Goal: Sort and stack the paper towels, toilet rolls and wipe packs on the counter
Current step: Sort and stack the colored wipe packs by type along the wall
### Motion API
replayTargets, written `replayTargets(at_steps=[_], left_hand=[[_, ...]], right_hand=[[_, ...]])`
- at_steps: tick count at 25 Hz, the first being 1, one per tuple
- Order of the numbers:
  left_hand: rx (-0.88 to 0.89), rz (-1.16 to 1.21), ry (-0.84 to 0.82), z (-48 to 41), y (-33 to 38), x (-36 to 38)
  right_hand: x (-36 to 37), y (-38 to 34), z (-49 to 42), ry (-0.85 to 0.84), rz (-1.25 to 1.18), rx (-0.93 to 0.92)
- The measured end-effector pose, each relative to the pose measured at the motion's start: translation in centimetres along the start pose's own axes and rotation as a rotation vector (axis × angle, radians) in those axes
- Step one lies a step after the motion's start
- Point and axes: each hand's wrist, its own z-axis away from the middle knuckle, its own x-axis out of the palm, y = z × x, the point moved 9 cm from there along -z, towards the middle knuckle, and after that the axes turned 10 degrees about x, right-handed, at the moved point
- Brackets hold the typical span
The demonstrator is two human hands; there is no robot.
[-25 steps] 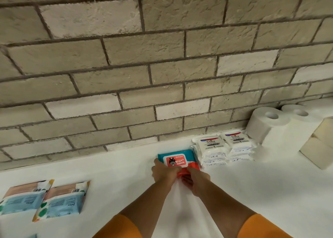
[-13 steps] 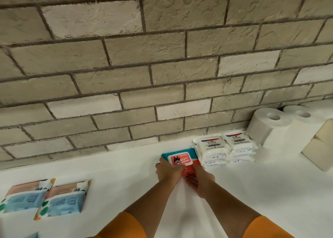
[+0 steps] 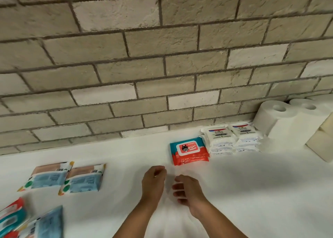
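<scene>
A red and teal wipes pack (image 3: pixel 189 152) lies on the white counter (image 3: pixel 234 192), apparently on top of a second like pack, beside two stacks of white Dove packs (image 3: pixel 231 138). My left hand (image 3: pixel 154 183) and my right hand (image 3: pixel 187 190) hover just in front of the red pack, both with loosely curled fingers, holding nothing. Two white paper rolls (image 3: pixel 288 119) stand upright at the wall to the right. Two blue and tan wipe packs (image 3: pixel 64 177) lie flat on the left.
A brick wall (image 3: pixel 162 57) backs the counter. More red, teal and blue packs (image 3: pixel 27 221) lie at the bottom left corner. Cream-coloured folded paper stacks (image 3: pixel 322 140) sit at the right edge.
Both hands let go of the red and teal wipes pack and drew back toward me. The pack now lies next to the Dove stacks.
</scene>
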Motion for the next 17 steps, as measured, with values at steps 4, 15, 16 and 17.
replayTargets(at_steps=[4, 15, 16, 17], left_hand=[[-0.008, 0.127, 0.058, 4.0, -0.7, -7.6], [-0.016, 0.055, 0.38, 12.1, -7.1, -29.0], [-0.033, 0.036, 0.412, 12.8, -7.9, -31.1], [-0.05, 0.011, 0.445, 13.3, -8.5, -33.1]], right_hand=[[3.1, 1.5, 3.8, -0.087, -0.006, -0.056], [13.9, 7.5, 9.3, -0.274, 0.098, -0.048], [14.8, 7.9, 9.7, -0.289, 0.115, -0.049], [15.5, 8.2, 10.0, -0.299, 0.13, -0.053]])
